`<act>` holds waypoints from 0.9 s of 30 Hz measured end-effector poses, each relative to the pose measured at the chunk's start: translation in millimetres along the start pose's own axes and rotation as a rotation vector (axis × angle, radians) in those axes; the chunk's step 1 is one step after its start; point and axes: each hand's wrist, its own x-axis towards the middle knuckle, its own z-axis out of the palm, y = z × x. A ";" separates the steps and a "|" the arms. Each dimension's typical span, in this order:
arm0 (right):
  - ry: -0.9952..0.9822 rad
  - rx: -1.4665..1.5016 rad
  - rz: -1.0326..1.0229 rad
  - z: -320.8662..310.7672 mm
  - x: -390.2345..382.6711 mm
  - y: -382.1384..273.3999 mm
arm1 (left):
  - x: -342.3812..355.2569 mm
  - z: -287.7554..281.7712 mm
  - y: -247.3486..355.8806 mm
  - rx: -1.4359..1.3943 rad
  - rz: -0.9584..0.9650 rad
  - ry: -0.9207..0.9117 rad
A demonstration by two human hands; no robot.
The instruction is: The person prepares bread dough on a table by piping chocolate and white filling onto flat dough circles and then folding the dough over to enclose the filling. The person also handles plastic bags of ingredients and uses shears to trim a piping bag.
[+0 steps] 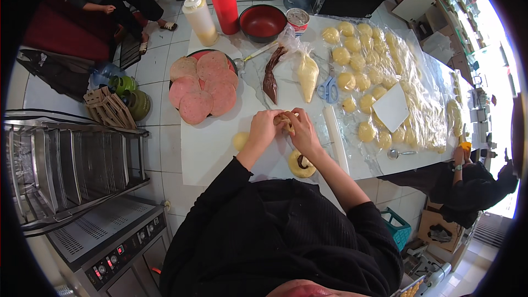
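Pinching one small dough piece [286, 123] with brown filling, the left hand [266, 125] and the right hand [302, 132] meet over the front part of the table [204, 157]. I see each grip as narrow, the fingers closed on this dough. To the left I have the most open room: a bare white strip goes up to the left edge of the table, below the pink slices [220, 98]. A dough ball [240, 141] lies just beside the left wrist. On my right the room is tight, because a long white roll [335, 137] lies near the right forearm, and a filled dough [300, 170] lies beneath it, close to the front edge. Ahead, the cream-coloured piping bag [308, 76] and the blue scissors [329, 91] limit my space.
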 end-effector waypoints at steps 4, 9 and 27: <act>0.035 0.016 -0.085 -7.1 3.4 12.3 | -1.4 0.4 -3.1 -0.221 0.078 -0.002; 0.066 0.097 -0.054 -11.7 6.3 10.4 | -3.9 3.8 4.1 -0.191 0.076 0.024; -0.004 0.002 -0.117 -29.3 8.7 -9.7 | -9.2 1.6 3.9 -0.103 0.101 -0.035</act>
